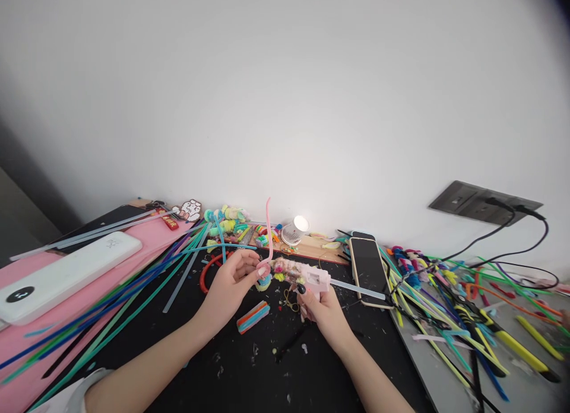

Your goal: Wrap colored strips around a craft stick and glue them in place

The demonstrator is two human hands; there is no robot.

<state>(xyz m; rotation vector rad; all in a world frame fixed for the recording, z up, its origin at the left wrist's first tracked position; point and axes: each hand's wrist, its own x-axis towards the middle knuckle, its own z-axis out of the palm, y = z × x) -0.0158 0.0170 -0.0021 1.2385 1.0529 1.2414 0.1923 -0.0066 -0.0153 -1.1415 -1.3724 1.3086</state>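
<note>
My left hand point(235, 287) pinches a pink pipe cleaner point(269, 232) near its curled lower end. The rest of the pipe cleaner rises above the fingers. My right hand point(328, 319) is wrapped around the grip of a pale pink hot glue gun point(317, 276), and a clear glue stick point(358, 289) protrudes from its back. The gun's front is crusted with colourful bits and points left, its nozzle close to my left fingertips. Just below that nozzle is a small blue and yellow piece point(263, 282). A bundle of short orange and blue pipe cleaners point(253, 317) lies below, on the black mat point(240, 371).
A long white device point(71, 270) lies on a pink sheet at left, beside many pipe cleaners point(133, 282). A paper cup point(294, 230) stands against the wall. On the right are phones point(369, 264), yellow-handled pliers point(512, 342), more pipe cleaners and a wall socket point(481, 204) with cables.
</note>
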